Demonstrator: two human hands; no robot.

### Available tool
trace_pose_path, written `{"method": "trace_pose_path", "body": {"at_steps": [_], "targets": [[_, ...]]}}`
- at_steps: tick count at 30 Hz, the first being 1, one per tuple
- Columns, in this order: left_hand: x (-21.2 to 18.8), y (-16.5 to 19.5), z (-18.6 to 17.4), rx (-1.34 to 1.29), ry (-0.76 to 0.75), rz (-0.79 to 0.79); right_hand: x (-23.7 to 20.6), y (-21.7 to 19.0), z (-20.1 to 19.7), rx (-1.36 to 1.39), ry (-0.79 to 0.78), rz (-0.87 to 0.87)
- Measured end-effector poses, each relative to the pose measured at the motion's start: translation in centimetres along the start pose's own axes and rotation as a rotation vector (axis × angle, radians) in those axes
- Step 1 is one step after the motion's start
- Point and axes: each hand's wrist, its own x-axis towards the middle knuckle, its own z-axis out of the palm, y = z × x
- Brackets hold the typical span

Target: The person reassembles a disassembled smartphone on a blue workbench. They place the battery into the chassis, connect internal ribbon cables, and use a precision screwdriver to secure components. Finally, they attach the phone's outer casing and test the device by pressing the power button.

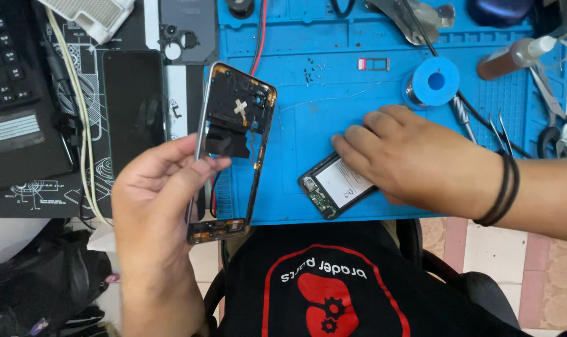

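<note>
Left hand (155, 206) pinches one phone frame (230, 150) by its long edge, raised over the mat's (333, 81) left margin. The frame looks light, thin and easily flexed; the rim is the safest hold.

Right hand (408, 159) lies flat on one phone body (335, 185) on the mat, fingers covering it; probably pressing, not gripping. Exposed battery, fragile.

One solder spool (432, 82), one bottle (514, 57), one dark screen (133, 106).

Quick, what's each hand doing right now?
Left hand: closed on the phone frame, lifted off the mat.
Right hand: fingers flat on the opened phone body lying on the blue mat.
</note>
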Motion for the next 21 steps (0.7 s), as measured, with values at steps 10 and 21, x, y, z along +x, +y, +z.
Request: {"method": "trace_pose_path", "body": {"at_steps": [10, 21], "targets": [[-2.6, -2.2, -0.5, -0.084, 0.090, -0.092, 2.0, -0.3, -1.3, -0.082, 0.059, -0.191], [-3.5, -5.6, 0.5, -0.119, -0.062, -0.008, -3.0, -6.3, 0.3, 0.739, 0.271, 0.524]]}}
